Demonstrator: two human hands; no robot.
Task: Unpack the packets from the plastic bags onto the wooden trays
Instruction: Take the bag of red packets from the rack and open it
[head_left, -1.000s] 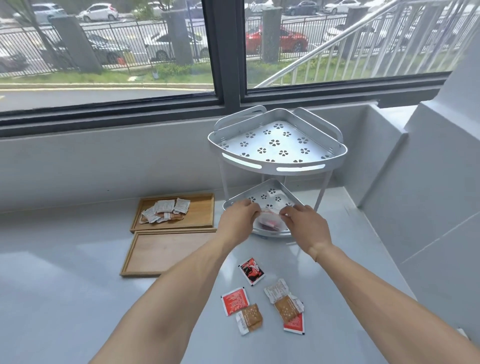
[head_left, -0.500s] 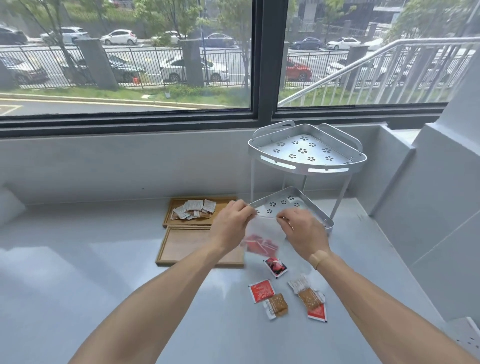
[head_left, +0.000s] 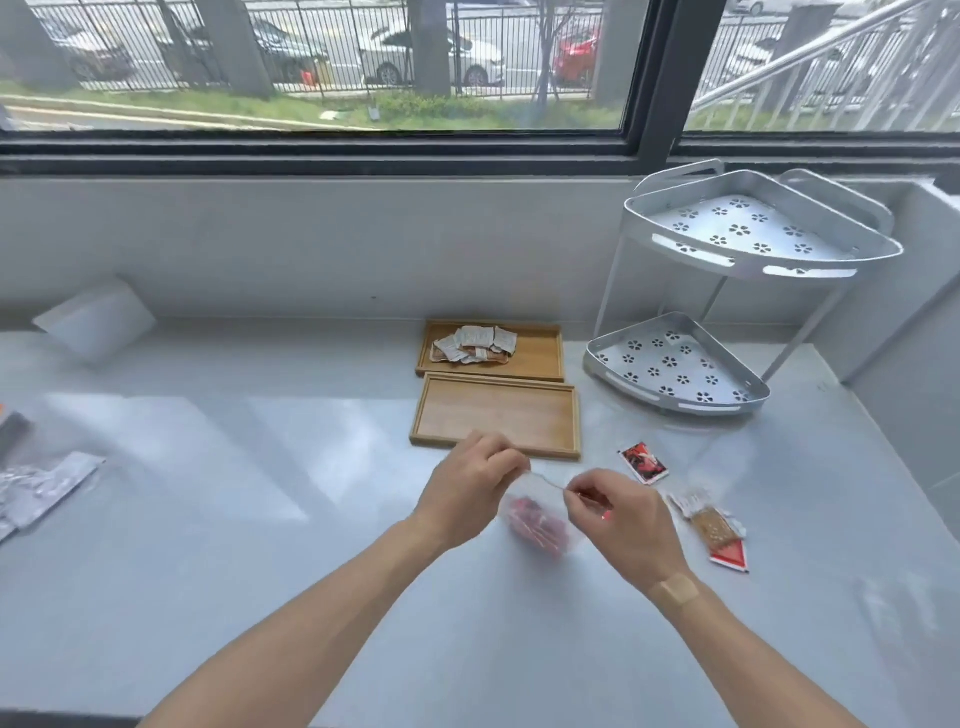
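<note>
A clear plastic bag (head_left: 540, 519) with red packets inside hangs between my hands above the grey counter. My left hand (head_left: 467, 493) pinches the bag's top edge on the left, and my right hand (head_left: 618, 514) pinches it on the right. Just beyond my hands lies an empty wooden tray (head_left: 498, 415). Behind it a second wooden tray (head_left: 535, 353) holds a pile of white and brown packets (head_left: 475, 344). Loose packets lie on the counter to the right: a red one (head_left: 643, 462), and a brown one (head_left: 711, 525) over a red one (head_left: 730, 556).
A two-tier perforated metal corner rack (head_left: 675, 364) stands at the back right against the wall. Crumpled empty bags (head_left: 36, 488) lie at the far left edge. A white box (head_left: 93, 322) leans on the back wall at left. A window runs along the back.
My hands carried the bag from the rack's lower shelf back toward me, past the trays. The view has swung left, so the rack now sits at the right.
</note>
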